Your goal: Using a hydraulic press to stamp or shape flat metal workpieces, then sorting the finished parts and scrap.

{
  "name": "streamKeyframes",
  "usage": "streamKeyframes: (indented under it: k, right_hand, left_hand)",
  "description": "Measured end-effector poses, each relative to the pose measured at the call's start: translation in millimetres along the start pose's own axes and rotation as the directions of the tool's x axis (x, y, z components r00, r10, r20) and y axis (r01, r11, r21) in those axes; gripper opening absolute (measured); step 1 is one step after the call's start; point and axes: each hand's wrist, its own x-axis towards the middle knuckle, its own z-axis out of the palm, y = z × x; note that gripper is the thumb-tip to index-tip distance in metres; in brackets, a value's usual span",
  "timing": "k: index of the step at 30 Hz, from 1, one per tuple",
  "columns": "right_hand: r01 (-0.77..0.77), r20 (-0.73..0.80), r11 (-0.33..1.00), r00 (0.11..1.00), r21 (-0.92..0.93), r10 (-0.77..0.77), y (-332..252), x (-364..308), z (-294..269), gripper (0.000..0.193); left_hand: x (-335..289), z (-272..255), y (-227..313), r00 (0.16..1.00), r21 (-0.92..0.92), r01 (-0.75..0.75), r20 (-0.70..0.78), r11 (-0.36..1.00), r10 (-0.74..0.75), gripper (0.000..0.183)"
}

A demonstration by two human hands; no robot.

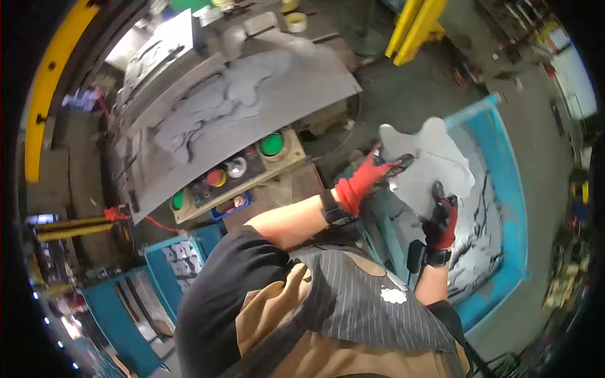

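In both gloved hands I hold flat grey sheet-metal blanks (428,173) with rounded lobes. They seem to overlap, and I cannot tell how many there are. My left hand (381,167), in a red glove with dark fingertips, grips their left edge with the thumb on top. At the near edge, my right hand (441,223) is closed on them in the same way, its thumb over the upper face. The blanks hang over a blue metal bin (512,208). More grey metal pieces (482,249) lie inside that bin, partly hidden by the blanks and my right arm.
To the left stands a machine bed with a large grey metal plate (277,110). A control box (236,173) with green and red buttons is at its front. A yellow post (416,28) rises beyond. Another blue bin (167,268) with metal pieces stands at lower left.
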Motion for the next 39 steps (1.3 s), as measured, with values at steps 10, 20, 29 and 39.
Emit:
streamKeyframes:
  k: [10, 20, 29, 39]
  right_hand:
    - [-0.400, 0.541, 0.548, 0.833, 0.735, -0.117, -158.8, 166.1, 166.1, 0.071]
    - [-0.539, 0.567, 0.246, 0.822, 0.806, -0.058, -71.8, 123.4, 145.4, 0.052]
    - [-0.368, 0.398, 0.812, 0.899, 0.454, 0.185, -64.8, 61.1, 78.9, 0.061]
    - [-0.586, 0.337, 0.117, 0.605, 0.802, 0.722, 115.5, -59.1, 27.8, 0.038]
  left_hand:
    - [-67.6, -191.2, 167.6, 0.882, -0.348, -0.112, -0.467, 0.931, -0.068, 0.045]
    - [-134.4, -473.2, 224.2, 0.438, 0.553, 0.325, -0.807, 0.767, 0.396, 0.036]
    - [-89.2, -459.1, 191.7, 0.311, 0.273, 0.935, -0.323, -0.227, 0.894, 0.090]
    - [43.2, -61.6, 80.6, 0.926, 0.919, -0.377, 0.372, 0.113, 0.061, 0.063]
